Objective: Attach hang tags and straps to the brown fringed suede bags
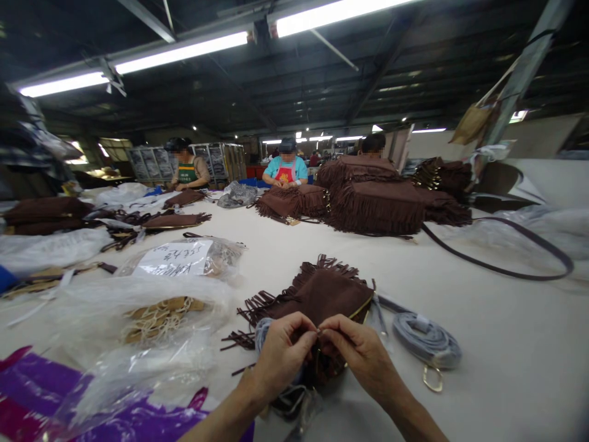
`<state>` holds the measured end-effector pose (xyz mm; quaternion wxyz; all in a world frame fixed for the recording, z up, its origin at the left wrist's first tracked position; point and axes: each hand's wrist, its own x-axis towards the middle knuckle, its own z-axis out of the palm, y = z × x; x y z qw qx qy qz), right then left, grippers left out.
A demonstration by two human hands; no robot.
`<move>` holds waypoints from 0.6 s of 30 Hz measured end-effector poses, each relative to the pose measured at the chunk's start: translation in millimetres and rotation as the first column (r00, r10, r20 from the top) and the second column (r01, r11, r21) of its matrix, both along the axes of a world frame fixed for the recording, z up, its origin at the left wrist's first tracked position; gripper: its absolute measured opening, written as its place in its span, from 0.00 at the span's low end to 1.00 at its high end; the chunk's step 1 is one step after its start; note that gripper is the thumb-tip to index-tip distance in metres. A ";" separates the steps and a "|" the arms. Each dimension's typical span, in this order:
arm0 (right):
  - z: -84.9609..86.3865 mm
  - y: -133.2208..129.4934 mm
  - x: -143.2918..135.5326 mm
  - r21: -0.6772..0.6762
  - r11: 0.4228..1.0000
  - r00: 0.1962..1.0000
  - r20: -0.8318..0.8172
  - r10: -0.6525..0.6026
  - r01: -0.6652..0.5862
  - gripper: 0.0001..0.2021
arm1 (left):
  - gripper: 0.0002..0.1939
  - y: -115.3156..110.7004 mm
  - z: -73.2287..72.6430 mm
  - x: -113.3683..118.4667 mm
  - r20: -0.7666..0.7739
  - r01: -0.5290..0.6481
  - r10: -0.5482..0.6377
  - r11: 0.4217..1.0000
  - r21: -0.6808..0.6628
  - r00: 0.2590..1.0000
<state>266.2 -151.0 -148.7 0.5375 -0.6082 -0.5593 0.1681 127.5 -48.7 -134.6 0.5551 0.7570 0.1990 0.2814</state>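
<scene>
left hand (284, 345) and right hand (361, 350) both pinched, maybe on something too tiny to see, by the brown fringed bag (324, 291) on the table (506, 350); coiled strap (421, 336) already wrapped, bag isn't

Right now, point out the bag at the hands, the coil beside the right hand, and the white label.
Bag (322, 296), head view: flat brown panel.
Coil (424, 336), head view: wrapped loops.
Label (175, 258), head view: middle of its written face.
</scene>
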 end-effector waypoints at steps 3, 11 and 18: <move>1.2 -0.2 -1.0 -0.010 1.000 1.000 0.028 0.002 -0.002 0.11 | 0.07 -0.7 -0.1 -1.0 -0.030 -0.028 0.030 0.996 0.089 0.999; 0.6 0.4 -0.6 0.006 1.000 0.993 0.120 -0.019 0.018 0.11 | 0.06 -1.0 2.2 -1.9 -0.047 -0.064 0.078 0.965 0.256 0.996; 1.0 0.5 0.5 0.006 1.000 0.986 0.167 0.006 -0.007 0.10 | 0.06 -1.3 2.4 -2.5 -0.056 -0.055 0.075 0.953 0.297 0.996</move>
